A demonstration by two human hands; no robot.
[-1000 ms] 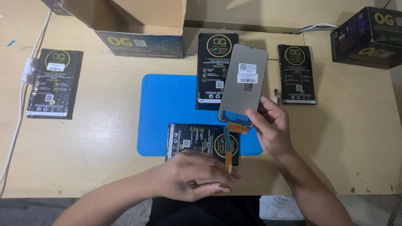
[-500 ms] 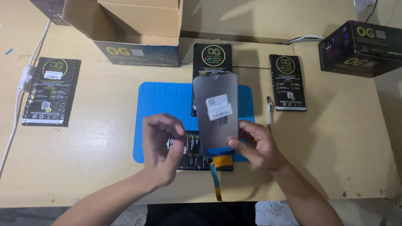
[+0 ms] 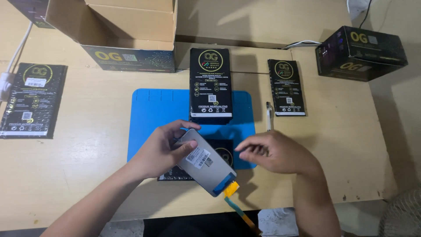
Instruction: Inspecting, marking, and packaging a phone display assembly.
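- The left hand [image 3: 160,151] gripped the grey phone screen panel [image 3: 205,163] over the blue mat's [image 3: 151,114] near edge.
- Its long axis slanted from the mat toward the person, orange ribbon cable [image 3: 239,205] trailing.
- The right hand [image 3: 274,151], empty and loosely curled, hovered just right of the panel.

Looks like a small phone-repair workshop or spare-parts bench, not a home desk. Plain wooden worktable [image 3: 87,175] w/ a blue silicone repair mat [image 3: 151,114] laid in the middle, the kind w/ little moulded trays along its top edge. Several flat black retail packs [image 3: 210,83] of the same sort lie about the table, plus a black carton [image 3: 359,52] at the far right and an open cardboard shipping box [image 3: 127,30] at the back, so stock comes in bulk. A grey phone display panel [image 3: 204,160] w/ an orange flex cable [image 3: 237,206] is out of its pack. White cable [image 3: 15,52] runs along the left edge. Bare, worn surfaces, no decor.
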